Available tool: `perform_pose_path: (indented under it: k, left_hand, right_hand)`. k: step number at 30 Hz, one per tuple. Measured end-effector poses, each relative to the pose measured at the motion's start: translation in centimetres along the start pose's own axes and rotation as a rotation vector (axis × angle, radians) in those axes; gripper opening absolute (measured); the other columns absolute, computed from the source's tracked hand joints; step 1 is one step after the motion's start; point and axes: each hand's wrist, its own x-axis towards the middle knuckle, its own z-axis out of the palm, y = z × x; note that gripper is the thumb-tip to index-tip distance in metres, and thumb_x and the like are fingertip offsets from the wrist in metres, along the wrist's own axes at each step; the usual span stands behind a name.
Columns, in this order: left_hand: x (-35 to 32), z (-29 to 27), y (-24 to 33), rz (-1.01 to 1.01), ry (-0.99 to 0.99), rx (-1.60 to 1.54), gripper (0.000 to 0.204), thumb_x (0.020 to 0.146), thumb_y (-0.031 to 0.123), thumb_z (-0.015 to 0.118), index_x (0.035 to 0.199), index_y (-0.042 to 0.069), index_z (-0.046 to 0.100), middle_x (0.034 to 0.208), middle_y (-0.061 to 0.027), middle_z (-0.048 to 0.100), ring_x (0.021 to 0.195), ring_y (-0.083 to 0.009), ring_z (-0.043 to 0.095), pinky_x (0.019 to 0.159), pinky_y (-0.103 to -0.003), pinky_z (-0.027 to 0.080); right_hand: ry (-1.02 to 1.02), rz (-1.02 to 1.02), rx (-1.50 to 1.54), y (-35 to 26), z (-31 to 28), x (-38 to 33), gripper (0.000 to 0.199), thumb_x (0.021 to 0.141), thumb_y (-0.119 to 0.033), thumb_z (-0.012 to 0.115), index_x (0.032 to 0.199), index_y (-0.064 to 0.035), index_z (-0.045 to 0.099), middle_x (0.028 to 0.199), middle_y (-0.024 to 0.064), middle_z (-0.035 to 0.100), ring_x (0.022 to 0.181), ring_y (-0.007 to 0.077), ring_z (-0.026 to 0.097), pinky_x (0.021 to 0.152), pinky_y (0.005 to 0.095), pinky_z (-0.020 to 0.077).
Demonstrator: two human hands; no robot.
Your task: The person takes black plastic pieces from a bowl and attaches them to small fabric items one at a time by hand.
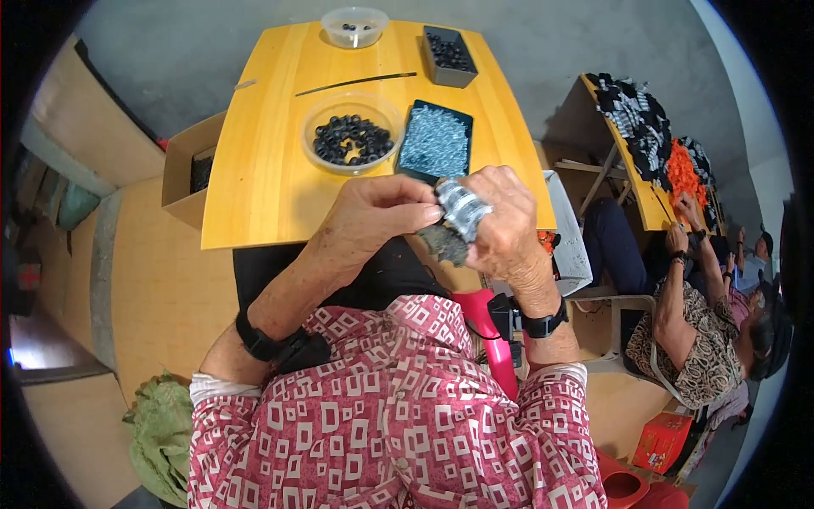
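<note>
- My left hand (369,220) is up in front of me with thumb and forefinger brought close together; the tips sit right at the left edge of the striped piece, but I can't tell if they've got a grip on anything
- My right hand (507,222) has its fingers curled in and holds that grey-and-white striped piece (464,209), cloth by the look of it; can't tell if it's wrapped round a finger or just pinched
- A crumpled dark grey scrap (448,246) hangs just below it, between my two hands; can't tell if the two are joined
- All this is over the near edge of the yellow table (263,170); just beyond my hands is a black tray (470,144) full of clear bluish bits
- Left of the tray there's a clear round bowl (308,127) of chunky black rings (335,136); farther back, a thin dark strip (356,83), a grey box (456,79) of small black pieces and a smaller bowl (339,41) with a few in it
- Off to my right, a co-worker (691,348) sits at another table; orange cloth (682,170) there
</note>
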Motion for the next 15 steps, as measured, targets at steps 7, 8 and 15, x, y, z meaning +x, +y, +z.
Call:
perform_pose_path:
  k: [7, 8, 15]
  left_hand:
    - [-0.6, 0.4, -0.1, -0.066, 0.157, 0.041, 0.015, 0.082, 0.006, 0.07, 0.095, 0.001, 0.067, 0.085, -0.0009, 0.065, 0.077, -0.0065, 0.058, 0.07, -0.021, 0.046]
    - [-0.6, 0.3, -0.2, -0.063, 0.134, 0.048, 0.015, 0.082, 0.006, 0.07, 0.095, 0.001, 0.067, 0.085, -0.0009, 0.065, 0.077, -0.0065, 0.058, 0.07, -0.021, 0.046]
    - [-0.2, 0.1, -0.8, -0.004, 0.147, 0.057, 0.009, 0.081, 0.001, 0.069, 0.089, -0.001, 0.066, 0.083, -0.0038, 0.066, 0.076, -0.0095, 0.06, 0.072, -0.023, 0.049]
  right_hand:
    - [0.079, -0.002, -0.082, -0.9, 0.9, -0.1, 0.018, 0.051, -0.015, 0.064, 0.06, -0.0045, 0.052, 0.067, 0.0063, 0.046, 0.064, 0.0231, 0.05, 0.056, 0.0356, 0.0396]
    - [0.057, -0.014, -0.063, -1.0, 0.8, -0.3, 0.017, 0.052, -0.015, 0.064, 0.058, -0.0051, 0.052, 0.068, 0.0062, 0.047, 0.065, 0.0229, 0.05, 0.056, 0.0354, 0.0399]
    - [0.001, 0.008, -0.004, -0.5, 1.3, -0.8, 0.018, 0.047, -0.015, 0.067, 0.053, -0.0084, 0.052, 0.071, 0.0043, 0.048, 0.068, 0.0232, 0.05, 0.06, 0.0352, 0.041]
